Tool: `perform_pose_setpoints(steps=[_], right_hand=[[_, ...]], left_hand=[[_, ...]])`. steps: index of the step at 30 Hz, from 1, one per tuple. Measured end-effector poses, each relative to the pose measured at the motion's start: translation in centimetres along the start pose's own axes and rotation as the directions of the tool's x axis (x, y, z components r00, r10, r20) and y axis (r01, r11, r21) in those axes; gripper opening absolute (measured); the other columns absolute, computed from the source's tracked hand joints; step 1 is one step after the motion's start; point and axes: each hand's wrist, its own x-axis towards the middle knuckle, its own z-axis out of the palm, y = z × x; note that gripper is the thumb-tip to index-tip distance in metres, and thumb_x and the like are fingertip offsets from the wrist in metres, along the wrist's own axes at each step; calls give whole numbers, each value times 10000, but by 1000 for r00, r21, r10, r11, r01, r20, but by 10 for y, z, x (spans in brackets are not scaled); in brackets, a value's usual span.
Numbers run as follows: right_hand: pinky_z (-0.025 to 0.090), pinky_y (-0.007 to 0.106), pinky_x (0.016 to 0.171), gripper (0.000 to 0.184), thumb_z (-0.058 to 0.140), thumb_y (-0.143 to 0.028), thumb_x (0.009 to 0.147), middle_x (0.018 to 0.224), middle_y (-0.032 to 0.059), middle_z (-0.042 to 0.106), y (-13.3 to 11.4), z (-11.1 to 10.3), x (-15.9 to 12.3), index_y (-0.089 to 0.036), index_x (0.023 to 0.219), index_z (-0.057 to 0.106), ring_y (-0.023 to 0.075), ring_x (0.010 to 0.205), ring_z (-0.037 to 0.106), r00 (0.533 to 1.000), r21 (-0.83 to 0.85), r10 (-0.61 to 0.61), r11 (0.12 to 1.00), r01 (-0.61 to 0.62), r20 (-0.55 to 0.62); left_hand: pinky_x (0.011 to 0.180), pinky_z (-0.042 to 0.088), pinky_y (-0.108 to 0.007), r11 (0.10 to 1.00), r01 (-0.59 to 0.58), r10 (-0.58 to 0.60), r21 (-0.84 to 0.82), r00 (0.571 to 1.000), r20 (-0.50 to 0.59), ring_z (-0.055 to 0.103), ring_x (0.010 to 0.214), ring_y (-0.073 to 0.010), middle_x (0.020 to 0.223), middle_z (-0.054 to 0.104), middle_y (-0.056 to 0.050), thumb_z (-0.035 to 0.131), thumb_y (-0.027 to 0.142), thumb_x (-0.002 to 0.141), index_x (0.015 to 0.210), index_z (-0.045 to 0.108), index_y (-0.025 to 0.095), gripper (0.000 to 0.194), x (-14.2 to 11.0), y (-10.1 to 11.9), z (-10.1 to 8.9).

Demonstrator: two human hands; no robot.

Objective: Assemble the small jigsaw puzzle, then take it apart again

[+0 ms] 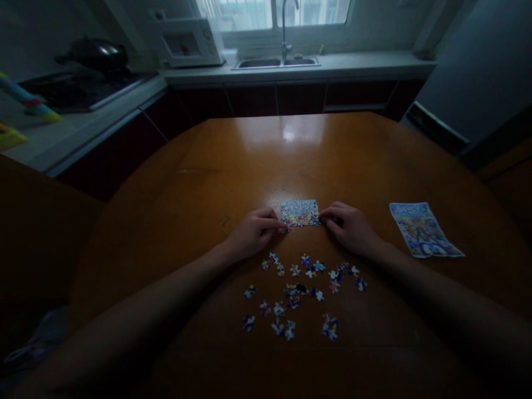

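Partly done: joined puzzle section (300,213) lay between left hand (254,231), curled at its near-left corner, and right hand (349,226), curled at its right edge; couldn't tell if either gripped. Loose pieces (279,308) on its near side were unplaced.

Puzzle pieces (279,308) look like card, the picture sheet (423,228) like paper, the table (353,166) like smooth, glossy wood.

The left hand (255,233) and right hand (351,227) are bare, over the middle of the table (291,160). The left arm (153,305) and right arm (440,293) are bare too, one at each side of the table. Both are long and smooth, fatter near the table's near edge and thin at the wrist. Dim light hides small marks.
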Motion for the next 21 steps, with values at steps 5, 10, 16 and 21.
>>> perform_pose_setpoints(steps=[5, 10, 16, 21], right_hand=[[496, 347, 760, 157, 574, -193, 929, 921, 66, 683, 1, 0, 0, -208, 943, 730, 205, 829, 633, 1000, 10, 1, 1000, -1, 0], [491, 339, 757, 151, 579, -184, 920, 916, 63, 683, 1, -1, 0, -214, 923, 728, 202, 816, 633, 1000, -7, 4, 1000, -4, 9], [480, 333, 735, 157, 574, -193, 923, 897, 66, 668, 1, -1, 0, -203, 920, 731, 204, 804, 623, 1000, -7, -1, 1000, 1, 8], [488, 346, 750, 151, 576, -186, 921, 910, 67, 674, 1, -1, 0, -201, 932, 725, 205, 820, 627, 1000, -3, 4, 1000, -4, 6]], left_hand=[[736, 519, -261, 998, 61, -60, 8, 995, -80, 658, 812, -142, 926, 720, -61, 528, 86, 893, 1026, 767, 175, 287, 1, 2, 1], [703, 495, -240, 990, 141, -139, 12, 985, -103, 627, 779, -129, 918, 696, -51, 613, 189, 921, 991, 745, 171, 151, 3, 4, 2], [638, 431, -229, 974, 225, -222, 36, 972, -77, 568, 698, -114, 798, 633, -25, 676, 221, 898, 812, 720, 154, 118, 4, 5, 1], [632, 441, -236, 980, 200, -199, 6, 979, -47, 566, 689, -116, 800, 649, -31, 678, 247, 898, 799, 729, 163, 139, 4, 4, 0]])
